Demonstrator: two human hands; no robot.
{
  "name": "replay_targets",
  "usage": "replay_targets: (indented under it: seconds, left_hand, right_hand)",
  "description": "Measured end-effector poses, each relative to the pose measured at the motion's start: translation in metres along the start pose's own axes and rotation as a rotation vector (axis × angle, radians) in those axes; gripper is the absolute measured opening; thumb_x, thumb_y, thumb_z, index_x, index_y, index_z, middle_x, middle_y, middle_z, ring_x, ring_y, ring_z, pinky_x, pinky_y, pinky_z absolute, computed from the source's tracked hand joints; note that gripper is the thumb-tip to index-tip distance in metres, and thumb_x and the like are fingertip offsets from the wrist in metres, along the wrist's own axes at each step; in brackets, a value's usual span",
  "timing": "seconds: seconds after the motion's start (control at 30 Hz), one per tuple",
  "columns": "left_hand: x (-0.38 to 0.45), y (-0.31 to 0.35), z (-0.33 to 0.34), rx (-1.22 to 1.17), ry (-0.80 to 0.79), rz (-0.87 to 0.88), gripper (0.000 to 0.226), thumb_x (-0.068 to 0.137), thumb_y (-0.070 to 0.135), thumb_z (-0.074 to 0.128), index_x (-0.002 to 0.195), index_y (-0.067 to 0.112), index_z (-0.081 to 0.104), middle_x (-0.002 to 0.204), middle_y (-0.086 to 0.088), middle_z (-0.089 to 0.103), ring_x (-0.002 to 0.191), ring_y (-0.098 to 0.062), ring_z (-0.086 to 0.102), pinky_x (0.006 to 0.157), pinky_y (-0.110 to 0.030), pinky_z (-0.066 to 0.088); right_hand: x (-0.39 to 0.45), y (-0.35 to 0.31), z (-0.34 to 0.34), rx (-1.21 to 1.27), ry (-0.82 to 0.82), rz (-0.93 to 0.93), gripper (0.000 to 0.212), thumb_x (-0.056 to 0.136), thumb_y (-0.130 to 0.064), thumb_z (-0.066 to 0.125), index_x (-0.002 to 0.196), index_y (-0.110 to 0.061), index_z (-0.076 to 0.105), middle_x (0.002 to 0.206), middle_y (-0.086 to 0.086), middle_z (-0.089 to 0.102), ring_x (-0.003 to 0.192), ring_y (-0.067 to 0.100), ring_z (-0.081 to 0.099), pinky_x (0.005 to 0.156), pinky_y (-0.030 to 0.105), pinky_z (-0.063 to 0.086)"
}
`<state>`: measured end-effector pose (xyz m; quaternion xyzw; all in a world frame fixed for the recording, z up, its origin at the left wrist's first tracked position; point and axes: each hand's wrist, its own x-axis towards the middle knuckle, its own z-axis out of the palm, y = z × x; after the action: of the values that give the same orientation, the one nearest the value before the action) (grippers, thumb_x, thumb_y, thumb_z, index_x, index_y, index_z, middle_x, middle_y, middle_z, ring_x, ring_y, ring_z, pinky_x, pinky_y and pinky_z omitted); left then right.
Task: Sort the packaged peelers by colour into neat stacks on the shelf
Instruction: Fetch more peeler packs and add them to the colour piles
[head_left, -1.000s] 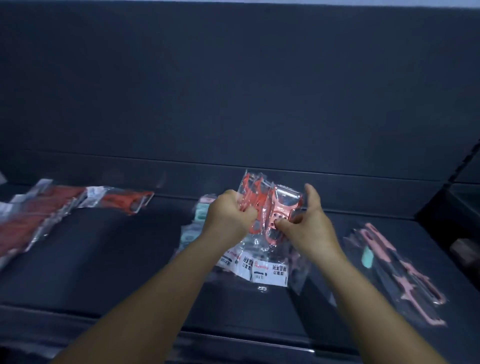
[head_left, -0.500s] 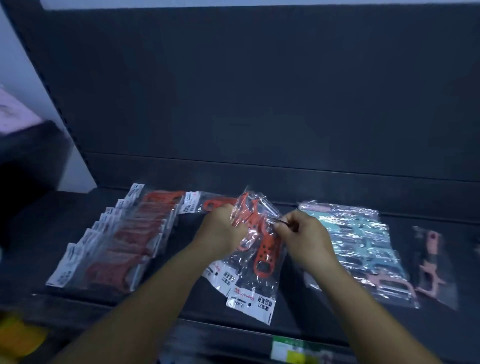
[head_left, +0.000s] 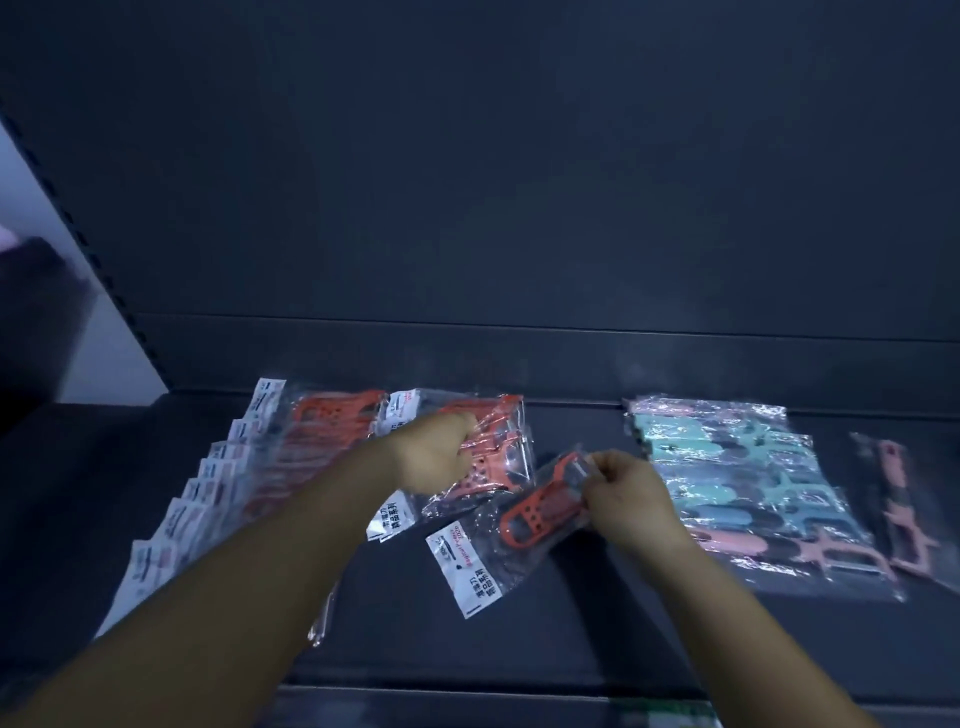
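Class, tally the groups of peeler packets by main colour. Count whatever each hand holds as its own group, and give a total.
Red: 3 (fanned row; bunch gripped by the left hand; single packet pinched by the right hand)
Mostly teal: 1 (teal pile)
Pink: 1 (lone pink packet, far right)
Total: 5

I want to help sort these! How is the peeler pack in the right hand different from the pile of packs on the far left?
The right hand pinches one red peeler pack, held tilted above the shelf; the left row of packs lies flat on it. The held pack is single; the row holds many, overlapped like fallen dominoes. Both hold red peelers in clear bags with white labels.
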<state>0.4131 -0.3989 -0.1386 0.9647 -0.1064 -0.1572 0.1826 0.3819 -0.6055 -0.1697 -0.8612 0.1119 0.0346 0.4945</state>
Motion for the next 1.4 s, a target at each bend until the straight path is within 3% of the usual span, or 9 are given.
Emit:
replay_targets:
  seconds: [0.1,0.2,0.3,0.5,0.73,0.9,1.0,1.2,1.4]
  left_hand:
    - [0.012,0.0,-0.002,0.096,-0.023,0.024,0.013,0.096,0.019,0.043,0.107,0.015,0.049,0.086,-0.003,0.051,0.067,-0.012,0.048,0.064,-0.027,0.043]
    - [0.024,-0.003,-0.003,0.179,-0.05,0.015,0.031,0.096,0.022,0.041,0.126,0.021,0.047,0.108,-0.01,0.049,0.096,-0.023,0.051,0.089,-0.033,0.044]
    - [0.034,-0.01,0.001,0.231,-0.017,0.041,0.036,0.094,0.022,0.044,0.13,0.025,0.046,0.121,-0.006,0.045,0.12,-0.025,0.039,0.107,-0.037,0.03]
    - [0.024,-0.017,0.005,0.174,0.263,0.1,0.051,0.092,0.028,0.055,0.139,0.027,0.036,0.119,0.002,0.037,0.115,-0.017,0.031,0.107,-0.036,0.028]
    - [-0.001,-0.027,0.021,0.245,0.198,0.152,0.06,0.088,0.028,0.062,0.142,0.035,0.037,0.128,0.005,0.043,0.121,-0.014,0.033,0.107,-0.033,0.022]
    - [-0.011,-0.028,0.009,0.016,0.262,0.148,0.039,0.094,0.019,0.053,0.132,0.025,0.053,0.126,0.002,0.052,0.12,-0.015,0.041,0.107,-0.032,0.029]
    - [-0.023,-0.024,-0.001,-0.054,0.273,0.18,0.03,0.092,0.03,0.057,0.121,0.023,0.062,0.118,0.002,0.059,0.111,-0.013,0.051,0.101,-0.031,0.039]
    - [-0.032,-0.015,0.023,0.167,0.244,0.166,0.055,0.088,0.031,0.063,0.139,0.026,0.044,0.138,0.008,0.042,0.128,-0.01,0.033,0.108,-0.024,0.025]
    - [-0.031,-0.011,0.039,0.27,0.262,0.09,0.056,0.096,0.022,0.051,0.147,0.023,0.028,0.154,0.004,0.023,0.142,-0.017,0.019,0.116,-0.028,0.013]
  right_hand:
    - [0.002,-0.001,0.004,0.06,-0.03,0.038,0.021,0.084,-0.001,0.05,0.074,-0.009,0.066,0.069,0.006,0.069,0.063,0.021,0.06,0.064,0.034,0.052]
    - [0.003,-0.002,0.006,0.01,-0.047,0.015,0.019,0.085,-0.003,0.048,0.076,-0.007,0.064,0.074,0.01,0.069,0.065,0.021,0.058,0.063,0.029,0.046]
    - [0.006,-0.003,0.007,-0.072,-0.056,-0.007,0.017,0.086,-0.008,0.049,0.08,-0.007,0.064,0.078,0.011,0.07,0.067,0.02,0.058,0.063,0.028,0.045]
    - [0.012,-0.005,0.009,-0.099,-0.133,-0.007,0.015,0.083,-0.011,0.055,0.072,-0.014,0.064,0.072,0.004,0.07,0.064,0.017,0.059,0.067,0.029,0.049]
    - [0.013,-0.004,0.017,-0.087,-0.176,-0.015,0.009,0.08,-0.012,0.063,0.073,-0.011,0.068,0.073,0.005,0.074,0.075,0.028,0.07,0.079,0.041,0.056]
    - [0.007,-0.007,0.022,-0.064,-0.186,-0.024,0.013,0.081,-0.009,0.062,0.069,-0.012,0.066,0.067,0.002,0.071,0.058,0.017,0.06,0.058,0.027,0.047]
    - [0.006,-0.01,0.027,-0.031,-0.146,-0.041,0.015,0.08,-0.009,0.064,0.066,-0.014,0.063,0.061,-0.001,0.065,0.053,0.011,0.053,0.053,0.022,0.041]
    - [0.008,-0.014,0.038,-0.118,-0.089,-0.074,0.003,0.081,-0.013,0.065,0.081,-0.011,0.064,0.079,0.003,0.069,0.073,0.02,0.061,0.063,0.025,0.045]
    - [0.004,-0.013,0.045,-0.289,-0.053,-0.135,0.03,0.083,-0.011,0.058,0.113,-0.016,0.053,0.108,0.01,0.061,0.093,0.027,0.061,0.076,0.028,0.045]
